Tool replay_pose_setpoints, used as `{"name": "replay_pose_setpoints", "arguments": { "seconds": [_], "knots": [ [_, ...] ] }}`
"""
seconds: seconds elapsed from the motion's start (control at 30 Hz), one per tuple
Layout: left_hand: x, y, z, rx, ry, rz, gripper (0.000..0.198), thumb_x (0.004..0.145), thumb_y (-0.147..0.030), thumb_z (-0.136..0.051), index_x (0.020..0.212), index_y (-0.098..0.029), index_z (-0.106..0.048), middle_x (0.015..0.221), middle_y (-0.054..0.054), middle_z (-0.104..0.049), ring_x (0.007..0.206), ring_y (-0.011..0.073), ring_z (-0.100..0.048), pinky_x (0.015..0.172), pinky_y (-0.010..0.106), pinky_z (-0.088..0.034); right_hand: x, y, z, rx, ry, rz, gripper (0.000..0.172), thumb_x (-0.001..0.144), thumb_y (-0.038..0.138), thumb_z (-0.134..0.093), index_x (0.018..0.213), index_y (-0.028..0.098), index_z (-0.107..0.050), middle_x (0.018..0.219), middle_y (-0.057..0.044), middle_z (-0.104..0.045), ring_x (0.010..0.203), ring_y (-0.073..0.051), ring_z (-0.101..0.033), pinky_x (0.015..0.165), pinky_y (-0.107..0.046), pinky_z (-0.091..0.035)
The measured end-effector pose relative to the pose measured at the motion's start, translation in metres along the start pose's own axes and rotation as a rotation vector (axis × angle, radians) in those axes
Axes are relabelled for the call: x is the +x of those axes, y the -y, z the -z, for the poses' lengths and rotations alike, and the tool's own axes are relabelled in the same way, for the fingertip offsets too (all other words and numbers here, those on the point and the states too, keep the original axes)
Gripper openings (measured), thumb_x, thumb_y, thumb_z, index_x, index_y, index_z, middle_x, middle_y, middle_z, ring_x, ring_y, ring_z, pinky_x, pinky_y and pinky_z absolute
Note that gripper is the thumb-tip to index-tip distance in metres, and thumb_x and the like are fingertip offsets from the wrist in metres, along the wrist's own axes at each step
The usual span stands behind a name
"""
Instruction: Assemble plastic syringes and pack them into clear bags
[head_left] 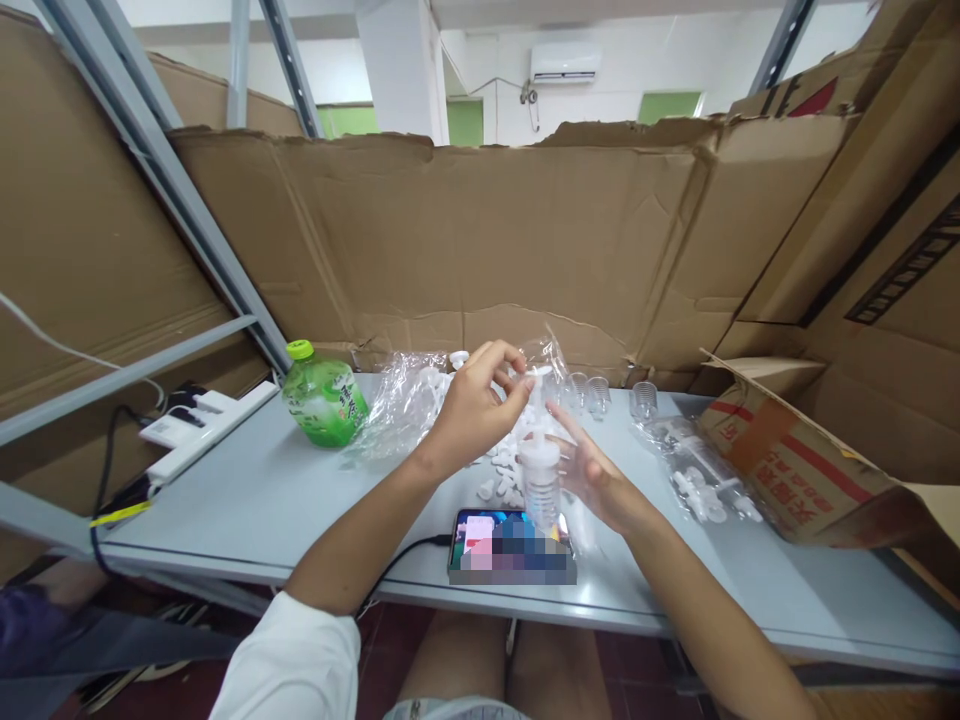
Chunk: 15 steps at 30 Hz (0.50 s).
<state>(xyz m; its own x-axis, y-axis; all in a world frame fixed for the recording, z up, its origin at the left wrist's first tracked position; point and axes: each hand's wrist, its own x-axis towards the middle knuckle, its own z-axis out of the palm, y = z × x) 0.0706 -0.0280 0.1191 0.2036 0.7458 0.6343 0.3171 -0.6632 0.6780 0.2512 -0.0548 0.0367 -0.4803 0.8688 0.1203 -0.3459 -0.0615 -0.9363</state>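
- The left hand is raised over the middle of the table. Its thumb and first fingers are pinched on a small white pump piece and the other fingers are curled in. The fingertip grip seems to suit so small a part.
- The right hand holds a small clear bottle upright, just under the pump piece and above the near edge. The fingers are mostly stretched out behind it, so the hold looks loose. Which fingers bear on it cannot be told.
- The bottle stands with its white neck up, directly below the left fingertips, so the two parts line up.
- Loose white parts lie in a scatter beneath the hands, within easy reach.
- A crumpled plastic bag lies toward the far edge, left of the hands. Clear cups stand in a row along the far edge.
- Another bag of parts lies to the right, beside a cardboard box at the right edge.
- A phone lies flat at the near edge with its screen lit, a cable running off it.
- A green drink bottle lies tilted near the far left corner. A power strip hangs off the left edge.
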Motion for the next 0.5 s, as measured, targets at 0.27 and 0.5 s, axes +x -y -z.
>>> {"name": "replay_pose_setpoints", "arguments": {
  "seconds": [0.27,0.5],
  "knots": [
    [-0.003,0.024,-0.001,0.078,-0.198,0.042,0.030,0.076,-0.038,-0.064,0.098,-0.022,-0.050,0.100,0.003,-0.054,0.072,0.0096,-0.052,0.061,0.022,-0.043,-0.003,0.005,0.006,0.108,0.032,-0.128,0.065,0.080,0.037,-0.060,0.137,0.034,-0.030,0.131,-0.008,-0.050,0.104,-0.024,-0.060,0.092,-0.045,-0.039],
    [-0.040,0.049,-0.005,-0.268,0.211,0.395,0.051,0.081,-0.048,-0.054,0.120,-0.021,-0.036,0.117,0.012,-0.048,0.094,0.0186,-0.057,0.075,0.033,-0.049,-0.001,0.012,-0.002,0.215,-0.054,-0.052,0.060,0.078,0.039,-0.059,0.133,0.034,-0.036,0.123,-0.004,-0.055,0.103,-0.023,-0.059,0.084,-0.038,-0.045]
  ]
}}
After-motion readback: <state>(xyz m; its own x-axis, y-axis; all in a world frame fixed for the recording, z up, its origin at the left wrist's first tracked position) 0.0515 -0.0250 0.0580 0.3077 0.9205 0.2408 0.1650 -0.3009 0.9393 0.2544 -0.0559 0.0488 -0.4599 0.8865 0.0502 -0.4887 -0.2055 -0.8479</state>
